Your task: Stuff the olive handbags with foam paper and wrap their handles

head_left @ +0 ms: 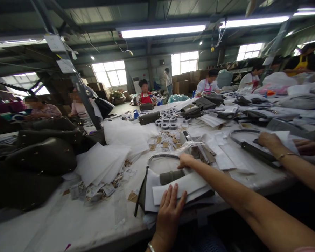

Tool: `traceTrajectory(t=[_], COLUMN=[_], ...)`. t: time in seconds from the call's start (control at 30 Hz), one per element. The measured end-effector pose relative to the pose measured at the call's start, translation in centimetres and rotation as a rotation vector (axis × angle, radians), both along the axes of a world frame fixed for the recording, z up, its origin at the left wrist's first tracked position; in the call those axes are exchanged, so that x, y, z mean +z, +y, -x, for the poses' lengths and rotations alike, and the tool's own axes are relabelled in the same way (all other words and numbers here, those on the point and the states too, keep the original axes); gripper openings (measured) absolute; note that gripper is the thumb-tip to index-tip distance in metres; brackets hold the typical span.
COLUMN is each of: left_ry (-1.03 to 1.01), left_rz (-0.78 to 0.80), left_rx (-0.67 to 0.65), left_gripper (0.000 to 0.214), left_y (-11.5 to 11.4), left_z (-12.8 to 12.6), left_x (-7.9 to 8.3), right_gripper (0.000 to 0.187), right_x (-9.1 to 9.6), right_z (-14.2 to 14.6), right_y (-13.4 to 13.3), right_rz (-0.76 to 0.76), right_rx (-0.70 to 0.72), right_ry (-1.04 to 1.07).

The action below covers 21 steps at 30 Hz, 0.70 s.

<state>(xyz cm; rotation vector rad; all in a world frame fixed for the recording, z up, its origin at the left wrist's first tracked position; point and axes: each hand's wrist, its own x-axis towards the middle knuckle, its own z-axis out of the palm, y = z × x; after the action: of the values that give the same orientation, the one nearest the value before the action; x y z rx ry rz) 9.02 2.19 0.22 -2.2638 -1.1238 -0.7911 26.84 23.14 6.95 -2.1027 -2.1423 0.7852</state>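
A dark grey handbag (141, 190) lies flat near the table's front edge, covered with white paper sheets (191, 183). My left hand (169, 210) rests flat on the paper, fingers stretched out and apart. My right hand (186, 161) reaches across to the far side of the bag. Its fingers are curled at the right end of the bag's wrapped handle (162, 157). A grey strap tab (172, 176) shows between my two hands.
A co-worker's hands (270, 140) hold another bag handle (259, 154) at the right. Dark bags (42, 157) are piled at the left, beside loose white sheets (105, 162) and paper tags (165, 141). Tape rolls (165, 122) and several seated people are farther back.
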Motion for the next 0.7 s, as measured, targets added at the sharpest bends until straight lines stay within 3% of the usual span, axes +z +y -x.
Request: traceTrajectory(t=[0.3, 0.53, 0.7], left_ry=[0.021, 0.051, 0.061], left_rz=[-0.006, 0.092, 0.145], left_rx=[-0.045, -0.027, -0.011], left_gripper=[0.052, 0.056, 0.059], left_y=[1.6, 3.6, 4.4], left_z=[2.5, 3.7, 4.0], left_x=[0.5, 0.8, 1.1], right_gripper=[0.024, 0.056, 0.029], right_x=[0.1, 2.9, 3.2], right_z=[-2.2, -4.1, -5.1], right_y=[-1.2, -4.6, -9.4], right_rz=[-0.058, -0.200, -0.317], right_rx=[0.011, 0.096, 0.215], right_ry=[0.471, 0.867, 0.759])
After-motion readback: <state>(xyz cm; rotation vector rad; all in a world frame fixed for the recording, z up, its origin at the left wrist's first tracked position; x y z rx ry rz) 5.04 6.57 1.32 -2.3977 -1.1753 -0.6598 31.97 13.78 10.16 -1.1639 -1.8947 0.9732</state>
